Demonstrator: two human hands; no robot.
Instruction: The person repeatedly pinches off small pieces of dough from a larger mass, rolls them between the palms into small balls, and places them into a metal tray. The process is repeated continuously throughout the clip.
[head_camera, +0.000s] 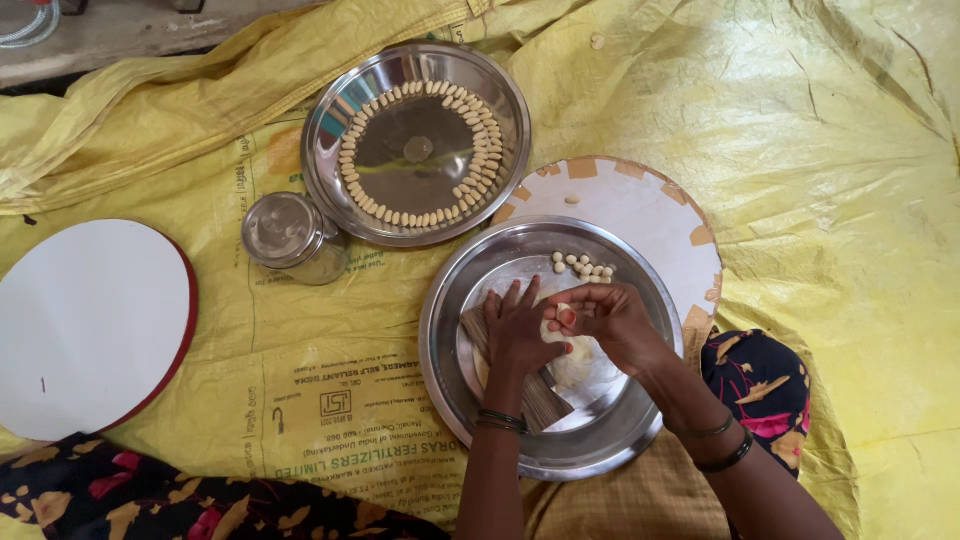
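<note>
My left hand lies flat, fingers spread, on a ridged brown comb-like board inside a steel bowl. My right hand pinches a lump of pale dough between both hands. Several small shaped dough pieces lie at the far side of this bowl. A second steel plate farther away holds a ring of many such pieces along its rim.
A small lidded steel container stands left of the plates. A round white board with a red rim lies at far left, another round board under the near bowl. Yellow sacking covers the floor.
</note>
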